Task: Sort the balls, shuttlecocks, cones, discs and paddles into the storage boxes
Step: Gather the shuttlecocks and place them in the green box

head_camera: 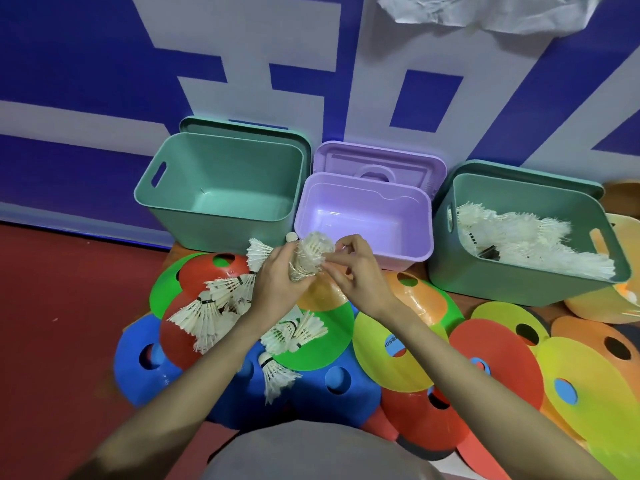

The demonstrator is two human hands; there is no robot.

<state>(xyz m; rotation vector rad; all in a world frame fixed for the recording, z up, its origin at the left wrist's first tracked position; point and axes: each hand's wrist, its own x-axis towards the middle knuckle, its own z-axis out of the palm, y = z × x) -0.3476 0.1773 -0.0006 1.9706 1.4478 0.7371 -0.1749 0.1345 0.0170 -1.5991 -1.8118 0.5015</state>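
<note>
Red floor (62, 306) meets a blue-and-white wall (86, 64) behind the purple box (363, 230). Before that box, the left hand (277, 282) grips a shuttlecock stack (310, 254) while the right hand (356, 268) pinches it.

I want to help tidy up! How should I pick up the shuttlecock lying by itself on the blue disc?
Probably pinch the lone shuttlecock by its cork tip at the top end, coming from above. It lies flat on the blue disc, cork pointing away from you; the cork is firm, while the spread feathers look easy to crush.

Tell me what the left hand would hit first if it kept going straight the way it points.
The left hand, gripping a shuttlecock stack, points up toward the boxes. It would probably meet the purple box at its front wall first, though depth is unclear.
</note>
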